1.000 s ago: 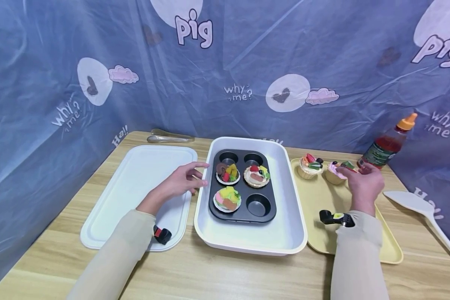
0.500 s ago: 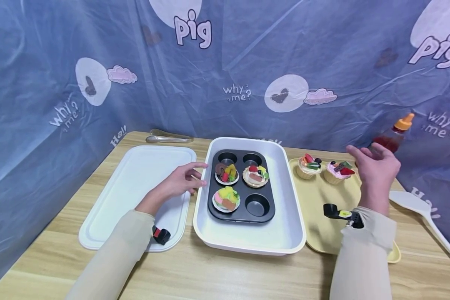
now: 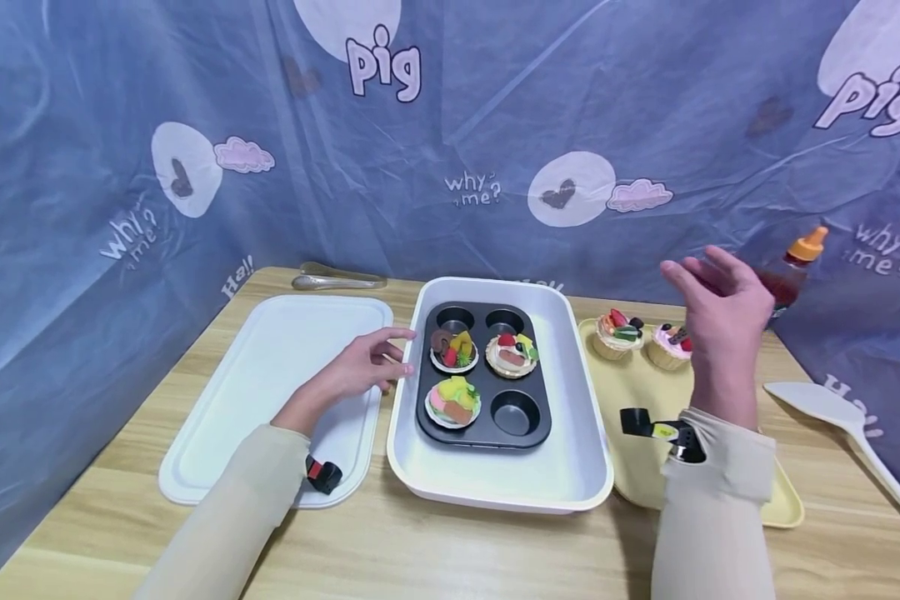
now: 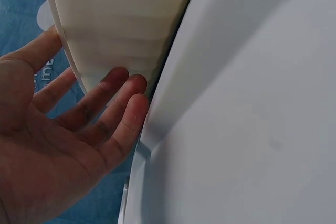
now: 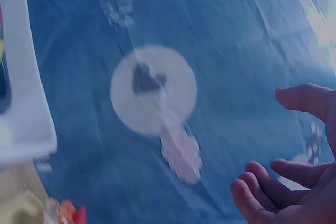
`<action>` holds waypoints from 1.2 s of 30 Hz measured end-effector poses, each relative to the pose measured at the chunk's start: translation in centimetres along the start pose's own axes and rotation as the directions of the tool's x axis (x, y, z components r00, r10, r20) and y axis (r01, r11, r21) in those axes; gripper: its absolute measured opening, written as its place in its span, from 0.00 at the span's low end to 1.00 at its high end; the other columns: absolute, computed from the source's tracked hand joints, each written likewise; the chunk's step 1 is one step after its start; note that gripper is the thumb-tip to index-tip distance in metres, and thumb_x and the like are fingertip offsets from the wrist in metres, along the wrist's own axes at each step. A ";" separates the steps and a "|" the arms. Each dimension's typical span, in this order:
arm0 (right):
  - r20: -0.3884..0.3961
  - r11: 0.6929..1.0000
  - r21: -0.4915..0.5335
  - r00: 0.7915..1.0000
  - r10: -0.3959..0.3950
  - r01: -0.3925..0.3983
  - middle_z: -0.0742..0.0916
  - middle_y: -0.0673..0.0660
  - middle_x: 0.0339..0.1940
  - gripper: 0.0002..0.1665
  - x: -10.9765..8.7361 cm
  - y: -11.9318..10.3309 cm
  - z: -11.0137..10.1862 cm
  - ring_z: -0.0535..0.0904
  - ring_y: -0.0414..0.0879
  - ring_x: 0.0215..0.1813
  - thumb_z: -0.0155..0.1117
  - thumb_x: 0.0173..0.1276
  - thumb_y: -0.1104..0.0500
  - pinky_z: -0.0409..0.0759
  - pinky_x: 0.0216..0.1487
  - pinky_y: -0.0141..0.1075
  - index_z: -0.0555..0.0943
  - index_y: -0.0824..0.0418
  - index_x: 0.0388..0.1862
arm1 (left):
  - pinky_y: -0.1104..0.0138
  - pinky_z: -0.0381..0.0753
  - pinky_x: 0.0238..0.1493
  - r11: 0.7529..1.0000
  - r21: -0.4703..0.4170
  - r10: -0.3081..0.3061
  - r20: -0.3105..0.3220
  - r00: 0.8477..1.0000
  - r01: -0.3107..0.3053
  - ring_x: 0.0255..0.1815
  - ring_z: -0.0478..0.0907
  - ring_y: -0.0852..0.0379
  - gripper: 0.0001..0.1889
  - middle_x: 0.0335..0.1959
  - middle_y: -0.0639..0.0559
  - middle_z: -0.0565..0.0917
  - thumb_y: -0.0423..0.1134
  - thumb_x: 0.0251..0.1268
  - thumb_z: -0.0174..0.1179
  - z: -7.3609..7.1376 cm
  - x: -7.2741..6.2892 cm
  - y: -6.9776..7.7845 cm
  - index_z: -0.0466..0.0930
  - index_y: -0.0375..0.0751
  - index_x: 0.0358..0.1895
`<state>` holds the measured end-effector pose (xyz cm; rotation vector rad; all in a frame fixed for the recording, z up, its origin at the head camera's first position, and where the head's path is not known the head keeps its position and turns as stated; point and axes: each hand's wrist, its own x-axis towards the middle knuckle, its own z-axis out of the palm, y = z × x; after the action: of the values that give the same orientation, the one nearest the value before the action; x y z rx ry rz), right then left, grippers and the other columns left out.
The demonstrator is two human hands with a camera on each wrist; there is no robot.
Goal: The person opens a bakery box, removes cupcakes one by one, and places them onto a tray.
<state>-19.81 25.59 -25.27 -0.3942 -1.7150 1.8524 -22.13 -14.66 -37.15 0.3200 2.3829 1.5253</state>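
Note:
My left hand touches the left side of a deep white basin, its fingers spread along the outer wall. In the left wrist view the palm holds nothing. A dark muffin tin lies inside the basin. Its cups hold a chocolate-and-fruit-topped cupcake, a berry-topped one and a yellow-and-pink one. My right hand hangs in the air above the yellow tray, fingers apart, with nothing in it. Two cupcakes stand on that tray: a cream one and a pink-frosted one, partly hidden by the hand.
A white tray lies left of the basin, under my left forearm. Metal tongs rest behind it. At the right are a sauce bottle with an orange cap and a long white spoon. A blue printed cloth rises behind the table.
My right hand has left the pink-frosted cupcake, moved right, then risen and swung back left. That cupcake stays on the yellow tray. My left hand has not moved.

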 end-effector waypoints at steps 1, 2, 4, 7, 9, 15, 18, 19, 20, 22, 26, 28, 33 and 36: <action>0.021 1.000 0.004 1.000 -0.018 0.018 0.86 0.42 0.38 0.39 -0.3 0.1 0.7 0.81 0.35 0.48 0.83 0.52 0.64 0.78 0.56 0.23 0.80 0.57 0.64 | 0.63 0.85 0.37 1.000 -0.002 -0.003 -0.002 1.000 0.003 0.37 0.80 0.51 0.30 0.51 0.39 0.79 0.38 0.68 0.67 0.0 0.0 0.0 0.70 0.48 0.72; 0.044 0.999 0.010 0.998 -0.036 0.036 0.87 0.43 0.37 0.37 -0.6 0.2 1.3 0.82 0.35 0.46 0.81 0.53 0.67 0.78 0.52 0.22 0.80 0.59 0.64 | 0.63 0.85 0.37 1.000 -0.004 -0.004 -0.001 1.000 0.004 0.37 0.80 0.51 0.30 0.51 0.39 0.79 0.38 0.68 0.67 0.0 0.0 -0.1 0.70 0.48 0.72; 0.107 0.998 -0.030 0.993 -0.052 0.056 0.86 0.43 0.38 0.37 -1.3 0.4 2.7 0.81 0.35 0.45 0.79 0.54 0.68 0.78 0.47 0.21 0.79 0.60 0.64 | 0.63 0.85 0.37 1.000 -0.001 -0.004 -0.001 1.000 0.004 0.37 0.80 0.52 0.30 0.51 0.39 0.78 0.38 0.69 0.66 0.0 0.0 0.0 0.70 0.48 0.72; 0.207 0.986 -0.145 0.977 -0.047 0.078 0.87 0.47 0.46 0.37 -2.4 0.8 4.5 0.80 0.34 0.48 0.78 0.58 0.63 0.79 0.52 0.22 0.77 0.58 0.68 | 0.63 0.85 0.36 1.000 0.000 -0.010 -0.009 1.000 0.010 0.37 0.79 0.53 0.30 0.51 0.40 0.78 0.38 0.68 0.67 0.1 0.0 0.0 0.71 0.49 0.72; 0.269 0.971 -0.218 0.962 -0.038 0.099 0.86 0.52 0.54 0.38 -3.1 1.1 5.7 0.80 0.35 0.52 0.78 0.60 0.59 0.79 0.57 0.25 0.75 0.57 0.70 | 0.63 0.85 0.36 1.000 0.001 -0.002 -0.006 1.000 0.002 0.36 0.79 0.53 0.30 0.51 0.40 0.78 0.38 0.68 0.67 0.1 0.0 0.0 0.70 0.49 0.72; 0.418 0.946 -0.299 0.908 0.016 0.121 0.82 0.62 0.65 0.43 -4.6 2.5 8.6 0.80 0.49 0.65 0.76 0.63 0.54 0.78 0.66 0.38 0.69 0.59 0.75 | 0.62 0.85 0.37 1.000 0.002 0.017 0.003 1.000 -0.017 0.37 0.80 0.51 0.30 0.50 0.40 0.79 0.39 0.68 0.67 0.1 0.1 0.0 0.70 0.47 0.72; 0.496 0.935 -0.334 0.866 0.068 0.118 0.79 0.64 0.69 0.47 -5.2 3.3 9.9 0.76 0.54 0.70 0.75 0.63 0.52 0.76 0.70 0.45 0.65 0.59 0.77 | 0.61 0.85 0.37 1.000 0.002 0.015 0.002 1.000 -0.015 0.38 0.80 0.49 0.30 0.50 0.40 0.79 0.39 0.68 0.67 0.0 0.1 0.0 0.71 0.47 0.72; 0.518 0.928 -0.351 0.852 0.081 0.126 0.78 0.64 0.70 0.48 -5.4 3.6 10.3 0.75 0.55 0.71 0.75 0.63 0.51 0.75 0.70 0.46 0.65 0.60 0.77 | 0.61 0.85 0.37 1.000 0.003 0.013 0.001 1.000 -0.013 0.38 0.80 0.49 0.30 0.50 0.40 0.79 0.39 0.68 0.67 0.0 0.1 0.0 0.71 0.47 0.72; 0.536 0.921 -0.367 0.839 0.094 0.131 0.77 0.65 0.71 0.48 -5.6 3.9 10.6 0.74 0.56 0.72 0.75 0.63 0.50 0.74 0.71 0.47 0.64 0.60 0.78 | 0.61 0.86 0.37 1.000 0.005 0.012 0.000 1.000 -0.012 0.38 0.80 0.49 0.30 0.50 0.40 0.79 0.39 0.68 0.67 0.0 0.1 0.0 0.71 0.47 0.72; 0.558 0.907 -0.396 0.822 0.117 0.140 0.76 0.65 0.72 0.50 -5.9 4.4 11.2 0.73 0.57 0.73 0.75 0.63 0.48 0.74 0.72 0.49 0.63 0.60 0.78 | 0.61 0.85 0.37 1.000 0.005 0.007 -0.001 1.000 -0.007 0.38 0.80 0.49 0.30 0.51 0.40 0.79 0.39 0.68 0.67 -0.1 0.1 0.0 0.71 0.48 0.72; 0.582 0.883 -0.446 0.797 0.161 0.148 0.75 0.65 0.73 0.51 -6.3 5.2 12.2 0.72 0.56 0.74 0.75 0.62 0.46 0.76 0.69 0.50 0.62 0.58 0.79 | 0.62 0.85 0.36 1.000 0.010 -0.003 -0.005 1.000 0.003 0.37 0.80 0.50 0.29 0.51 0.41 0.79 0.39 0.67 0.67 -0.1 0.3 0.1 0.71 0.50 0.71; 0.591 0.874 -0.462 0.787 0.177 0.150 0.75 0.64 0.73 0.52 -6.6 5.5 12.7 0.71 0.56 0.74 0.75 0.62 0.46 0.76 0.68 0.50 0.61 0.57 0.79 | 0.63 0.85 0.36 1.000 0.009 -0.009 -0.007 1.000 0.009 0.37 0.80 0.51 0.29 0.51 0.41 0.79 0.38 0.67 0.68 -0.1 0.3 0.1 0.72 0.52 0.71; 0.605 0.846 -0.503 0.771 0.200 0.175 0.74 0.65 0.74 0.54 -7.5 6.3 13.7 0.71 0.57 0.74 0.76 0.61 0.45 0.74 0.71 0.50 0.61 0.58 0.79 | 0.62 0.85 0.37 1.000 0.011 -0.009 -0.002 1.000 0.009 0.38 0.80 0.52 0.30 0.52 0.40 0.79 0.39 0.68 0.67 -0.1 0.2 0.2 0.71 0.51 0.72; 0.615 0.834 -0.517 0.761 0.206 0.193 0.74 0.65 0.74 0.55 -8.0 6.9 14.3 0.71 0.57 0.74 0.77 0.59 0.43 0.72 0.72 0.50 0.62 0.57 0.79 | 0.62 0.85 0.37 1.000 0.012 -0.009 -0.004 1.000 0.009 0.38 0.80 0.52 0.30 0.51 0.40 0.79 0.39 0.68 0.67 -0.1 0.1 0.2 0.71 0.51 0.72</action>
<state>-23.13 9.28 -31.44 0.0705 -2.7592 1.5376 -22.27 -14.63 -36.97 0.3086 2.3936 1.5092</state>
